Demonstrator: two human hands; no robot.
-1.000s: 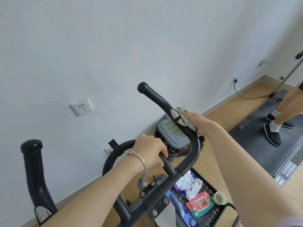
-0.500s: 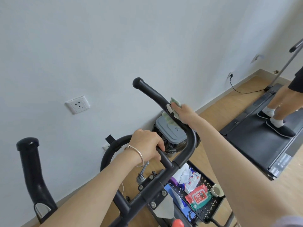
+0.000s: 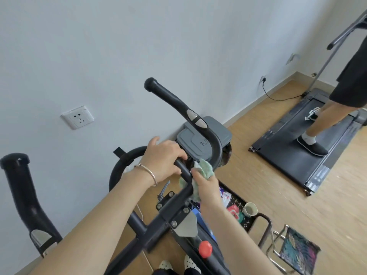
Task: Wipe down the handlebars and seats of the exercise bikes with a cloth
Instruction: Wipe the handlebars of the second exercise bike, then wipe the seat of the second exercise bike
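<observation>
Black handlebar of the exercise bike: right horn has its long axis running from the centre clamp up and away toward the wall, bent near the grey pulse pads, capped tip pointing up-left. Left horn stands near upright at frame left, well apart. White wall takes the upper half, socket plate on it. Wood-look floor on the right. Treadmill lies on the floor along the far right, and another person's legs are on its belt. Both forearms reach in from the bottom edge. Left hand sits on top of the curved crossbar, fingers curled over it in a full grip, thumb out toward the wall, thin bangle on the wrist. Right hand is just below the left, almost touching it, fingers closed on the cloth. Cloth is pale green and bunched, pressed onto the bar between the left hand and the clamp, some showing on the bar's far side, so it wraps round. Grey lidded unit sits behind the bar near the wall. Folding stool at lower right. Black perforated tray is under the right wrist, with a cup on it. Red knob sits on the frame below.
</observation>
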